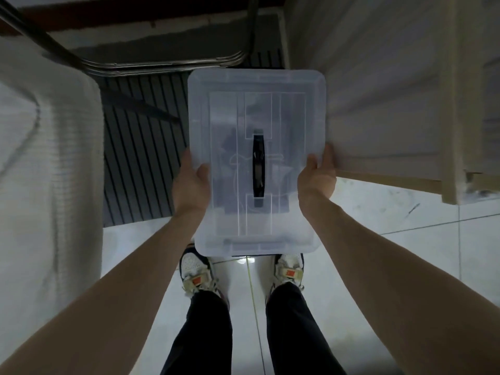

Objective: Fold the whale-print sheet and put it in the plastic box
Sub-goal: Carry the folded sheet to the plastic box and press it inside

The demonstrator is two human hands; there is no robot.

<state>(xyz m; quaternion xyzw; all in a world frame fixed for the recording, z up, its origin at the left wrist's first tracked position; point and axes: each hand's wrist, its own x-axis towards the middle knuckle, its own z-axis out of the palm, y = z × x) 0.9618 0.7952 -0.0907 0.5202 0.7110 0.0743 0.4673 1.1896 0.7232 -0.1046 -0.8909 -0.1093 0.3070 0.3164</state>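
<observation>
So the plastic box (257,161) is up in the air dead center, lid on, held out in front of the person over the tiled floor (378,266). It's a see-through box with a black handle (258,170) running down the middle of the lid. You can make out something dark and bluish through the lid, mostly around the middle and toward 6 o'clock of the box, could be the sheet, but it's too murky through the plastic to tell for sure.

The left hand (190,182) has the box at its 9 o'clock edge, thumb lying over the lid rim and the fingers curled underneath out of sight, so it's clamped on the box side. The right hand (316,174) does the same at the 3 o'clock edge, thumb on top, fingers (328,155) wrapped round the rim. Both forearms come in from the bottom corners.

Below the box at 6 o'clock there's a pair of white sneakers (196,269) poking out and dark trousers (208,334).

At 9 o'clock of the frame is a bed with a white textured cover (48,158), and a metal bed rail (162,67) curving across at 11 to 12 o'clock. Between bed and box there's a dark slatted panel (140,147). At 2 o'clock is a pale wooden cabinet (392,90), and the right hand's knuckles are just beside its lower edge.
</observation>
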